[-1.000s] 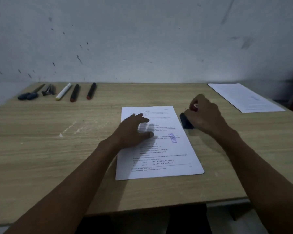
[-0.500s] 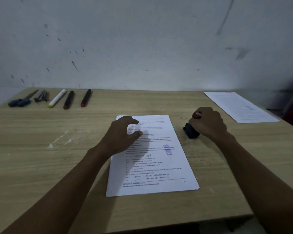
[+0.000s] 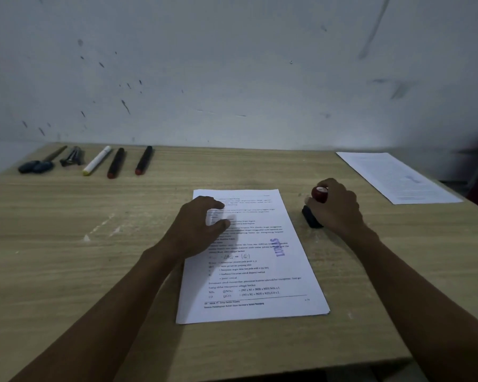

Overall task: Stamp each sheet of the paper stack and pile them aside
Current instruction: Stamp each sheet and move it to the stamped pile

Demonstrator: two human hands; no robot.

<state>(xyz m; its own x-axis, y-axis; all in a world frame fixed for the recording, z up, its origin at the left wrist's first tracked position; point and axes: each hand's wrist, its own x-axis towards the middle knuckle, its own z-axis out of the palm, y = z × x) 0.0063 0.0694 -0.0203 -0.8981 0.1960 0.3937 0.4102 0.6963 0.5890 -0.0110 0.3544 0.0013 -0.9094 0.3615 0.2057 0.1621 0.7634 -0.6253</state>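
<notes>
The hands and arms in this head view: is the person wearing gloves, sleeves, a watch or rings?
Nothing worn shows. The left hand and right hand are bare, without gloves, and both forearms are uncovered to the frame's edge. No watch, bracelet or ring is visible in the dim light.

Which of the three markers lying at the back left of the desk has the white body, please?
The leftmost marker, white with a yellow tip; the other two are black with red ends.

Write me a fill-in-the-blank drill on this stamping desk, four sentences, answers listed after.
1. The right hand grips the stamp, whose knob is ____ in colour.
2. The ink mark on the top sheet is ____ in colour.
3. The left hand rests on the ____ of paper.
4. The separate sheet lies at the table's far ____ corner.

Answers: red; blue; stack; right
</notes>
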